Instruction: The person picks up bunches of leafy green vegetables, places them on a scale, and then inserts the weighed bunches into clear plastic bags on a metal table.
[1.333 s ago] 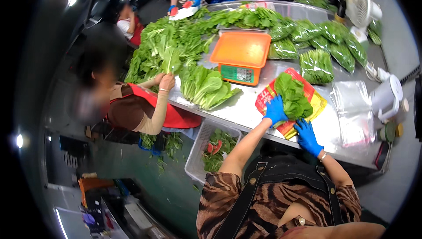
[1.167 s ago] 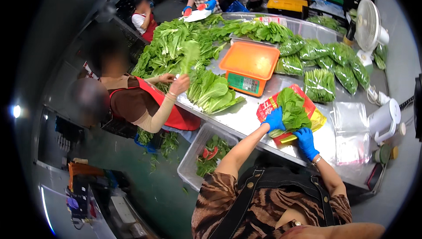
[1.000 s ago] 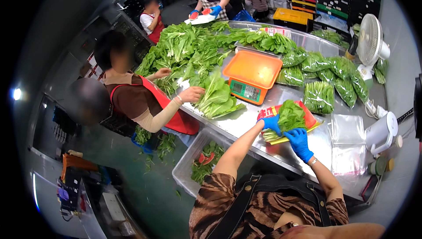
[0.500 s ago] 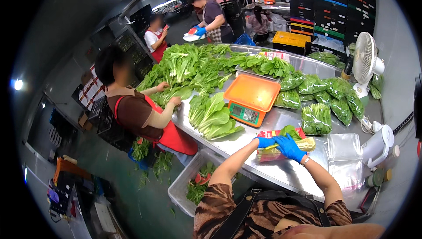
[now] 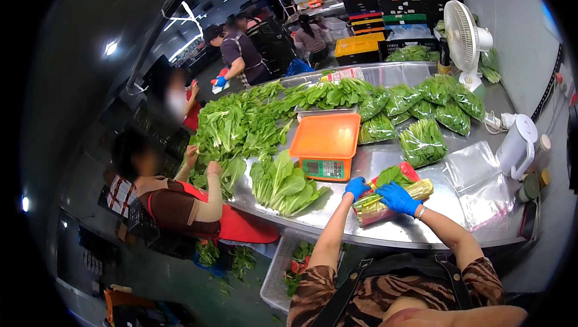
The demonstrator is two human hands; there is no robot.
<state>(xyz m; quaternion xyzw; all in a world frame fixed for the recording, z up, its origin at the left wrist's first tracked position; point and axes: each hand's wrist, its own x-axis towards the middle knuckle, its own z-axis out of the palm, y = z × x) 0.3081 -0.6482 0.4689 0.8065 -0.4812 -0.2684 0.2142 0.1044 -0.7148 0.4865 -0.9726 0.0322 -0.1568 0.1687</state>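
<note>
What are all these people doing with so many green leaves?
A person in blue gloves is wrapping a bunch of leafy greens in a red and yellow printed bag on a steel table. The left hand and right hand both grip it. An orange scale sits beside it, with bagged greens behind. Across the table, another person sorts loose greens.

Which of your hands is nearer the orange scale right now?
Left. The left hand grips the near end of the wrapped greens bundle just below the orange scale; the right hand lies on the bundle farther right, away from it.
</note>
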